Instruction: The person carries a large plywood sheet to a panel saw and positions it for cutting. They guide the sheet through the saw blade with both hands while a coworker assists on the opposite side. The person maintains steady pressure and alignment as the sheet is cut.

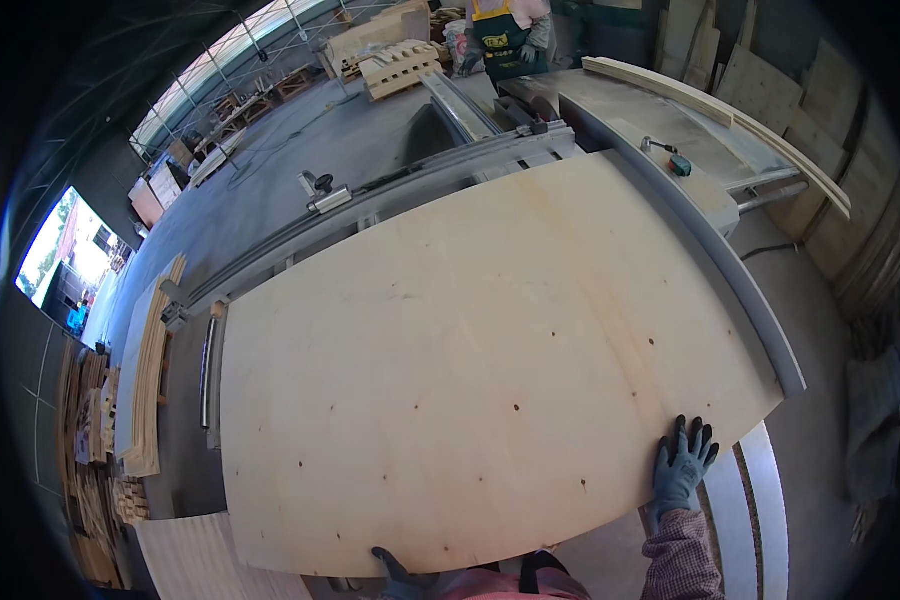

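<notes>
A large pale plywood sheet (450,370) with small dark knots lies across the saw table in front of me. My left hand (408,580), in a grey glove with dark fingertips, holds its near edge. One digit rests on top there, while the other fingers are hidden below the sheet. Near the right corner, my right hand (682,466), gloved the same way, lies flat on the sheet with its fingers apart. Along the sheet's right side runs a long metal fence (705,235). A sliding rail with a clamp stop (327,196) crosses beyond the far left edge.
At the far end stands a person (510,45) in a dark apron and gloves. A blue-green handled tool (679,165) sits right of the fence, near long wooden strips (720,110). Stacked boards (145,390) stand at left; a pallet (400,68) lies farther back.
</notes>
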Motion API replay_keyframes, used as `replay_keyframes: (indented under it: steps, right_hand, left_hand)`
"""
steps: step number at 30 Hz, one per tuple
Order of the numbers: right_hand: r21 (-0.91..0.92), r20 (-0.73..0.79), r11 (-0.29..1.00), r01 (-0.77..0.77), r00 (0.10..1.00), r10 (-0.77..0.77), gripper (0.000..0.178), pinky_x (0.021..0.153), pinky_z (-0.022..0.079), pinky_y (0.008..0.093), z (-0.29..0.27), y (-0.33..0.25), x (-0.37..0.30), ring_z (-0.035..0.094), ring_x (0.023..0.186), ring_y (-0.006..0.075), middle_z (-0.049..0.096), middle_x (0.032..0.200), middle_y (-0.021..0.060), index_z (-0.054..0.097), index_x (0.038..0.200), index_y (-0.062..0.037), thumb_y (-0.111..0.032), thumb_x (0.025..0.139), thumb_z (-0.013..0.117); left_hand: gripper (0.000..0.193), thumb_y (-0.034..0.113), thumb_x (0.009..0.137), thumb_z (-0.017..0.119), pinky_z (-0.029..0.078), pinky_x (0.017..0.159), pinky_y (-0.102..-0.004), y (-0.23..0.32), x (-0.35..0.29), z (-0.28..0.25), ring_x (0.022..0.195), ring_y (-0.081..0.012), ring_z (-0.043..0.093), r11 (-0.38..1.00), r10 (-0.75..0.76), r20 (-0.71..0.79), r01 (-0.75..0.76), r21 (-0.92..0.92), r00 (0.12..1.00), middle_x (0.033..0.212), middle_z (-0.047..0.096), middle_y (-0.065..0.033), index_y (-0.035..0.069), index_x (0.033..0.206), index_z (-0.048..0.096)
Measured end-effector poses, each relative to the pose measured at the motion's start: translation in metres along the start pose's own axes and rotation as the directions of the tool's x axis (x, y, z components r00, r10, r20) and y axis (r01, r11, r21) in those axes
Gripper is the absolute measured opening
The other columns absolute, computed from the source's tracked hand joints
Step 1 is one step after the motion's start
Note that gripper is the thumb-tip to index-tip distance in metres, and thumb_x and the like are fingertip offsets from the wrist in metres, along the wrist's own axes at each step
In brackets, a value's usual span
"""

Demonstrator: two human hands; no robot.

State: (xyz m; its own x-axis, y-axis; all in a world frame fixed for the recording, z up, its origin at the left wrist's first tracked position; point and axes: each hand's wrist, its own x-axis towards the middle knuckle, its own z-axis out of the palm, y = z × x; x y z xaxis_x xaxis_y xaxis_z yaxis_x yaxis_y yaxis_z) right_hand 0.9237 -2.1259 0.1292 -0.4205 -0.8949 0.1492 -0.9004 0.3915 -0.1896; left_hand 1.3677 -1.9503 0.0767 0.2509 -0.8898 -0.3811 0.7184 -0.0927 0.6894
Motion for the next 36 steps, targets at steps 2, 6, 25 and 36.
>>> replay_keyframes:
  steps: [2,6,25,36]
  right_hand:
    - [-0.001,-0.005,1.0,0.005,1.0,-0.005,0.054,0.111,0.009,0.0502,0.001,0.0,-0.001,0.021,0.136,0.0313,0.033,0.143,0.0124,0.044,0.134,-0.0193,-0.032,0.083,0.055]
    - [0.01,0.001,1.0,0.014,1.0,-0.014,0.052,0.111,0.008,0.0497,0.002,0.0,0.0,0.021,0.136,0.03,0.033,0.144,0.0118,0.045,0.133,-0.0193,-0.032,0.083,0.056]
    - [0.033,0.023,0.999,-0.014,1.0,0.013,0.048,0.111,0.007,0.0486,0.006,-0.007,-0.012,0.024,0.136,0.0275,0.034,0.144,0.0067,0.047,0.132,-0.0225,-0.035,0.086,0.051]
    - [0.007,0.031,0.999,-0.037,0.999,0.037,0.049,0.111,0.007,0.0505,0.007,-0.01,-0.014,0.025,0.135,0.0257,0.036,0.144,0.0044,0.047,0.132,-0.0254,-0.039,0.085,0.05]
  left_hand:
    - [0.098,0.08,0.073,0.038,0.032,0.103,-0.0524,-0.004,0.003,0.0,0.128,-0.0349,0.033,0.997,0.062,-0.003,-0.062,0.051,0.998,0.143,0.031,-0.0113,0.012,0.142,0.021]
    - [0.099,0.08,0.073,0.038,0.032,0.103,-0.0521,-0.001,0.0,0.005,0.128,-0.0345,0.033,0.998,-0.001,0.061,0.005,-0.064,0.998,0.143,0.03,-0.0113,0.012,0.142,0.021]
    - [0.086,0.074,0.076,0.043,0.036,0.101,-0.0487,-0.004,-0.007,-0.002,0.121,-0.0287,0.044,0.96,-0.092,-0.05,0.075,-0.27,0.995,0.134,0.045,-0.0081,0.013,0.136,0.035]
    - [0.074,0.062,0.089,0.034,0.033,0.104,-0.0347,-0.01,-0.004,-0.016,0.122,-0.0228,0.042,0.961,0.046,0.05,-0.031,-0.276,0.998,0.136,0.042,-0.0088,0.005,0.135,0.034]
